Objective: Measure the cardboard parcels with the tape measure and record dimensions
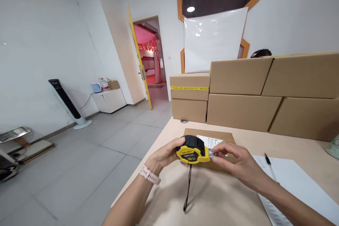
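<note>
Left hand [166, 152]: clamping around the back of the tape measure [192, 151], laying the thumb along its black top, hiding most fingers behind the case.
Right hand [235, 156]: pinching the metal tape end [211, 153] between thumb and fingertips, close at the mouth of the case.
Tape measure: being held above the tabletop [206, 201], in front of the flat box [226, 136], turning its yellow face toward the camera and showing only a short piece of blade.
Black cord [189, 183]: dangling below the case, between the two hands.
Flat box: lying beyond the hands, bearing a white label [208, 142] partly covered from this view.
Paper [299, 178]: lying to the right, with a pen [269, 164] resting on it.
Good grip: probably best steadying the case from behind, leaving the mouth free, and pinching the end squarely.
Good pull: likely calling for drawing straight along the mouth, neither twisting nor bending the blade, guarding against snap-back and minding the cord.
</note>
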{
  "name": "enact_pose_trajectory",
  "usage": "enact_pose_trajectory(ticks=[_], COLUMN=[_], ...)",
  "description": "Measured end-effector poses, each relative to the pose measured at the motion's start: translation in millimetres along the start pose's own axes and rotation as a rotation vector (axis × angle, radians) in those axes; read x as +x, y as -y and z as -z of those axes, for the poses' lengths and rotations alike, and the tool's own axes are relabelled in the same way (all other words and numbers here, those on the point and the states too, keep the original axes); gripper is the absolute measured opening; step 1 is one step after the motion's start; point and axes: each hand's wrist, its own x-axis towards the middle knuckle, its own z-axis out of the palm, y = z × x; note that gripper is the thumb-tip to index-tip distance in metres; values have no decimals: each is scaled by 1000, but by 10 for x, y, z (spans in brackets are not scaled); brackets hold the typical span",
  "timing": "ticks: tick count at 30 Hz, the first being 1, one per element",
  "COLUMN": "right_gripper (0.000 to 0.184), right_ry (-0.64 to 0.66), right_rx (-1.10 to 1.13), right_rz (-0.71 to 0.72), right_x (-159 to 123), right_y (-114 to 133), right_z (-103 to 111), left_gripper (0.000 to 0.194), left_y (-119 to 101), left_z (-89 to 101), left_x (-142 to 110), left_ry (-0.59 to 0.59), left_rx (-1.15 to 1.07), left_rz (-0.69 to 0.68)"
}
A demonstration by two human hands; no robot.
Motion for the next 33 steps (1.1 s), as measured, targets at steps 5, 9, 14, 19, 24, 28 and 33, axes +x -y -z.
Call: enact_pose_trajectory(ticks=[5, 9, 14, 19, 24, 28, 33], right_gripper=[16, 23, 31, 36, 38, 38, 34], right_ry=[36, -116, -323, -315, -320, -341, -297], right_rx=[70, 100, 148, 195, 186, 159, 90], right_rz=[10, -117, -333, -412, -424, -413, -378], right_x=[197, 216, 1, -186, -195, -171, -187], right_y=[15, -272, -932, -1284, -1301, -1283, -1329], right_z=[136, 586, 970, 716, 524, 492, 476], left_gripper=[63, 53, 41, 41, 43, 41, 38], left_y=[-99, -276, -280, -55, 52, 101, 156], left_z=[182, 499, 958, 1138, 1196, 1246, 1264], left_x=[38, 73, 46, 97, 194, 220, 202], left_ry=[19, -126, -309, -395, -480, -546, -568], left_rx=[31, 53, 54, 43, -3, -42, -81], left_rz=[-65, -108, -133, -146, -150, -148, -142])
